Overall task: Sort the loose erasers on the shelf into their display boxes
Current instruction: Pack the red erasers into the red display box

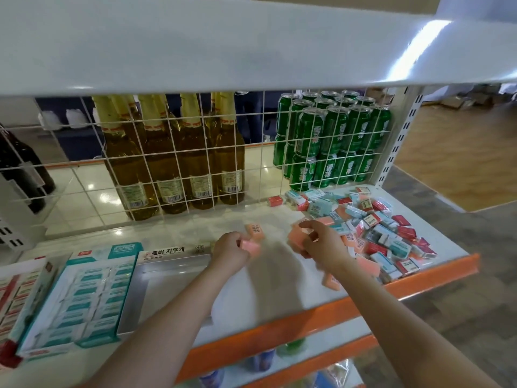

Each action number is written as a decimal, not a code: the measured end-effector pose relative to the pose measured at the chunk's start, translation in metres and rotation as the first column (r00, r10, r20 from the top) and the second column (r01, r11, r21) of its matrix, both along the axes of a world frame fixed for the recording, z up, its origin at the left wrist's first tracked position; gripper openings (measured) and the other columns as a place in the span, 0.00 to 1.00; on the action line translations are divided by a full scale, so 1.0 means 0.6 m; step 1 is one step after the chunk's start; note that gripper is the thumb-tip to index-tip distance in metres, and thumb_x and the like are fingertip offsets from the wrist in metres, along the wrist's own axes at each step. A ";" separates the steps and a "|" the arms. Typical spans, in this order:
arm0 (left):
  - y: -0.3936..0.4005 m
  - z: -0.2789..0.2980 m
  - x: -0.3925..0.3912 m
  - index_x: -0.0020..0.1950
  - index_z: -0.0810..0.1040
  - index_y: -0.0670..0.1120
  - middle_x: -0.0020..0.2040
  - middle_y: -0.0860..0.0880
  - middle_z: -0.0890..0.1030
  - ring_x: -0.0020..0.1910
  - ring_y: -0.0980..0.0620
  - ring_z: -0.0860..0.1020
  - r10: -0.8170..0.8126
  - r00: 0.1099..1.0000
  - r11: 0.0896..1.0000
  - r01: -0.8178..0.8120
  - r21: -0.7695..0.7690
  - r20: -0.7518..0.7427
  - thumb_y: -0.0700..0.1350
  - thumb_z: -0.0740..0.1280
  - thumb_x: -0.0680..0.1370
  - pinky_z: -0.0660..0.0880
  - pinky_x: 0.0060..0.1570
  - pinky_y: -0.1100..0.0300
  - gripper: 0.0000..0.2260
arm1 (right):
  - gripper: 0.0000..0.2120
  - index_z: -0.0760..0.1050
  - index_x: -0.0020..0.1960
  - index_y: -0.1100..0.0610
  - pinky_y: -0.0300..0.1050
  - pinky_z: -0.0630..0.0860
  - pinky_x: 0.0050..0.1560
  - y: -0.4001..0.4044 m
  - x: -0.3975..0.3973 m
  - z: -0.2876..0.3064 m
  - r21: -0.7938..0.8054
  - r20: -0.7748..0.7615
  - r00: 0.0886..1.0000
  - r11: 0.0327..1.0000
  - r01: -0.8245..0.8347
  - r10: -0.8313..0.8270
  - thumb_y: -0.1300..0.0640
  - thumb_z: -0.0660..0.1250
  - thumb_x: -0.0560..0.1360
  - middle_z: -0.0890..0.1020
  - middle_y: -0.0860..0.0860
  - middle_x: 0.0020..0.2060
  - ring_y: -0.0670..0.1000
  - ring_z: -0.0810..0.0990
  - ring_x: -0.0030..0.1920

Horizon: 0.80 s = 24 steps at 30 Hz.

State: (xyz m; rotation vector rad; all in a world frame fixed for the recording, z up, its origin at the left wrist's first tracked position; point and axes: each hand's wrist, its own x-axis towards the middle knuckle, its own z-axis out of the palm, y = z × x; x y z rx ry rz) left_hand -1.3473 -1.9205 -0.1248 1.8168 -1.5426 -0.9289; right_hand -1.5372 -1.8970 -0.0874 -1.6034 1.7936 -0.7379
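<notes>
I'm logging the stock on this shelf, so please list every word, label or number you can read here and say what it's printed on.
"로버 지우개": header card of the grey display box, the only clear text.
Small print under that heading: too small to read.
White characters on the green cans: too blurred to read.
Labels and barcodes on the amber bottles: too small.
Teal display box and loose erasers: print blurred.
Pink erasers in the left hand and right hand: no legible print.

Bright overhead glare; hands motion-blurred, edges warped.
</notes>
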 end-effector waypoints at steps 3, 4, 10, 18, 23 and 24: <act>0.002 0.000 0.001 0.59 0.78 0.42 0.56 0.43 0.80 0.55 0.45 0.77 0.006 0.999 1.000 -0.006 -0.011 -0.051 0.34 0.68 0.72 0.72 0.49 0.60 0.16 | 0.24 0.66 0.69 0.52 0.28 0.68 0.23 0.005 0.001 -0.003 0.005 0.022 1.000 1.000 -0.012 0.012 0.68 0.54 0.76 0.77 0.54 0.52 0.52 0.79 0.42; 0.002 0.000 0.002 0.58 0.79 0.42 0.55 0.43 0.80 0.54 0.45 0.77 0.009 0.997 1.000 -0.010 -0.014 -0.078 0.34 0.68 0.72 0.72 0.49 0.59 0.15 | 0.24 0.67 0.68 0.51 0.31 0.71 0.28 0.005 0.002 -0.004 -0.005 0.006 1.000 1.000 -0.028 0.028 0.69 0.54 0.76 0.76 0.56 0.56 0.54 0.79 0.46; 0.012 0.010 0.002 0.53 0.80 0.39 0.47 0.42 0.81 0.45 0.48 0.77 0.003 0.979 0.999 -0.009 -0.032 -0.206 0.28 0.65 0.71 0.75 0.49 0.56 0.14 | 0.07 0.70 0.52 0.54 0.38 0.67 0.33 0.014 0.008 -0.008 -0.056 -0.024 1.000 0.998 0.017 -0.018 0.61 0.63 0.75 0.76 0.49 0.39 0.51 0.74 0.41; 0.032 0.027 0.006 0.51 0.80 0.39 0.40 0.47 0.79 0.42 0.49 0.76 0.017 0.960 0.995 -0.045 -0.093 -0.281 0.31 0.66 0.73 0.75 0.43 0.58 0.10 | 0.12 0.74 0.54 0.57 0.44 0.76 0.42 0.018 0.019 -0.009 -0.069 0.219 0.972 0.992 0.103 -0.085 0.68 0.64 0.73 0.75 0.52 0.40 0.53 0.77 0.42; 0.041 0.033 0.013 0.53 0.79 0.38 0.36 0.49 0.77 0.35 0.52 0.75 0.024 0.934 0.996 -0.051 -0.067 -0.357 0.29 0.65 0.74 0.75 0.45 0.57 0.10 | 0.10 0.76 0.50 0.60 0.43 0.79 0.47 0.026 0.030 -0.012 -0.044 0.406 0.909 0.992 0.116 -0.088 0.70 0.60 0.76 0.79 0.52 0.35 0.51 0.78 0.37; 0.042 0.033 0.015 0.53 0.79 0.37 0.36 0.48 0.76 0.35 0.52 0.75 0.028 0.934 0.997 -0.053 -0.063 -0.355 0.28 0.64 0.74 0.75 0.44 0.58 0.11 | 0.08 0.75 0.49 0.60 0.43 0.78 0.47 0.028 0.033 -0.013 -0.033 0.416 0.905 0.993 0.114 -0.090 0.69 0.60 0.76 0.79 0.52 0.35 0.51 0.78 0.37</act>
